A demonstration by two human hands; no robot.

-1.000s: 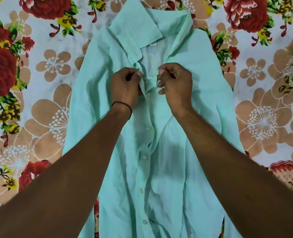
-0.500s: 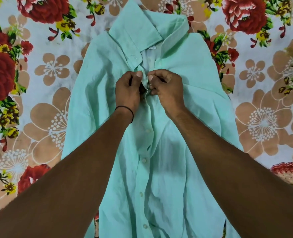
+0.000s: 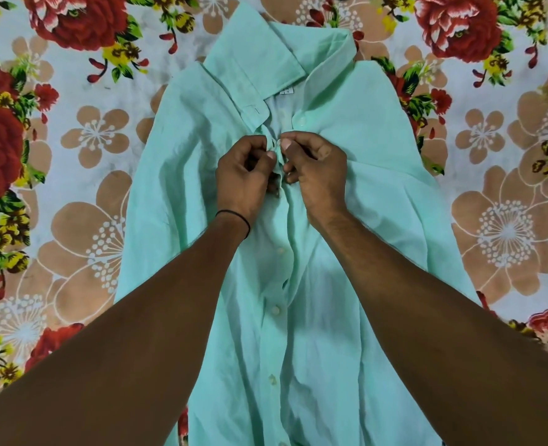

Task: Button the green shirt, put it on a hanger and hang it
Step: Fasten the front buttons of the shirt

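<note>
In the middle of the frame, a pale mint-green cotton button-up shirt (image 3: pixel 346 194) lies flat, front up, collar toward the top edge and hem running off the bottom. Its placket runs down the centre with small white buttons (image 3: pixel 276 310) showing below the hands, while the top collar button (image 3: pixel 301 120) sits undone beside the open neck. The left hand (image 3: pixel 245 178) pinches the left edge of the placket just below the collar, thumb and fingers closed narrowly on the cloth. The right hand (image 3: pixel 317 175) touches it from the other side, fingertips clamped on the opposite edge around a button there. A thin black band (image 3: pixel 234 217) circles the left wrist. Under the shirt spreads a floral bedsheet (image 3: pixel 73 130) with red roses and tan blossoms on white, filling every edge of the frame.
</note>
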